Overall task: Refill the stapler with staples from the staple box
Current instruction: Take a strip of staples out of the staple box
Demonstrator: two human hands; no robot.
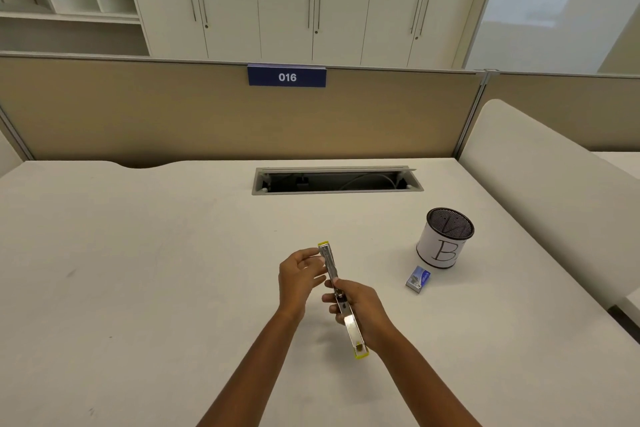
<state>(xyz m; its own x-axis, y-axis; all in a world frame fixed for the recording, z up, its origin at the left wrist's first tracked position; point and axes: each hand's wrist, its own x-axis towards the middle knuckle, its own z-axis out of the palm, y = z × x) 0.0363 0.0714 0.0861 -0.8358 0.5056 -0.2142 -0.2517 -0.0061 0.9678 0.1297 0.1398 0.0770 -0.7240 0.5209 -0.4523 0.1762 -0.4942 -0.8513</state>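
Above the desk, both hands grip the unfolded, yellow-tipped metal stapler.

stapler middle hidden by right-hand fingers, staple box print too small to read

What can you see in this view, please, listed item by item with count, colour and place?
stapler: one, silver with yellow ends, swung open flat, held above the desk near its middle
staple box: one, blue, on the desk right of the hands
pen cup: one, black mesh with white wrap marked B, behind the box
desk: one, white
cable tray: one, grey, open, at the desk's far edge
partition: tan, behind the desk
sign: one, blue, reading 016, on the partition
cabinets: white, at the back
left hand: holds the stapler's far half
right hand: holds the near half
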